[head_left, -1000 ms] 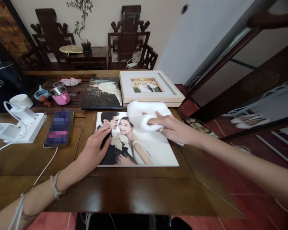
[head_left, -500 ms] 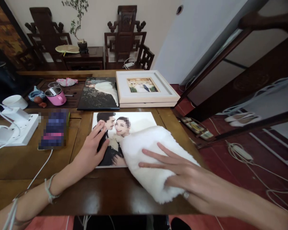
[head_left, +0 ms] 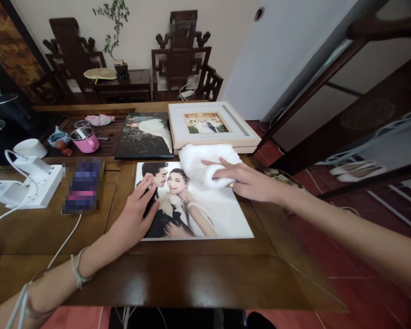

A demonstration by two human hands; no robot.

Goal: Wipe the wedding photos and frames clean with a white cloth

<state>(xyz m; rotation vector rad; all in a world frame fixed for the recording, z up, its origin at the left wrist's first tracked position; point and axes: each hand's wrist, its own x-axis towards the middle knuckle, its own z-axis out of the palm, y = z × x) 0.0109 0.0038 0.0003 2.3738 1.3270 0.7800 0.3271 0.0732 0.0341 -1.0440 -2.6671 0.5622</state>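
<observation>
A large glossy wedding photo (head_left: 208,214) lies flat on the wooden table (head_left: 192,269) in front of me. My left hand (head_left: 135,219) rests flat on the photo's left side, fingers spread, pinning it down. My right hand (head_left: 245,180) presses a white fluffy cloth (head_left: 200,162) onto the photo's far right corner, fingers closed over the cloth. The cloth overlaps the photo's top edge and touches the white frame behind it.
Behind the photo lie a dark wedding print (head_left: 145,135) and a white boxed picture frame (head_left: 208,125). To the left are a phone (head_left: 82,185), a white power strip (head_left: 32,180) with cables, a pink cup (head_left: 85,139) and a white bowl (head_left: 29,147). Carved chairs (head_left: 183,59) stand behind.
My right hand swept the cloth from the photo's far right corner down to its near right edge, then back up to the far corner. My left hand stayed put.
</observation>
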